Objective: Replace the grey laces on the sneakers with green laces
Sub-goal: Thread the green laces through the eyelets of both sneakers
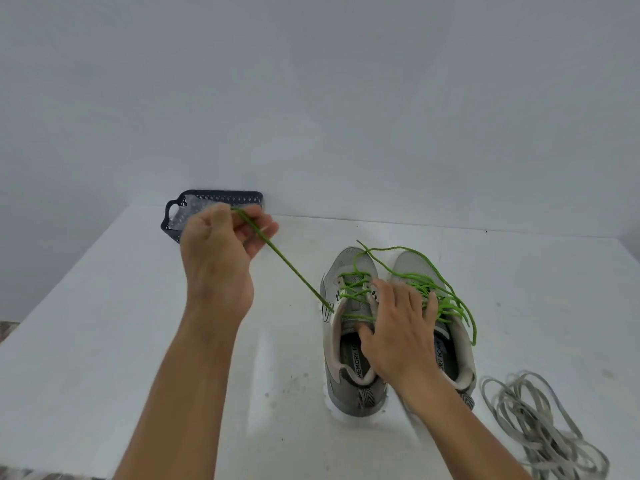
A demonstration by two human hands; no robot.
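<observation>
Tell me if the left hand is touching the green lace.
Touching. The head view shows the left hand pinching the thin bright green lace, which runs taut down to the left grey mesh sneaker.

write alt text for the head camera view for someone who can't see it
A person's left hand pulls a green lace taut from the left sneaker while the right hand rests on both sneakers. Loose grey laces lie on the white table at right; a dark basket sits behind.
</observation>
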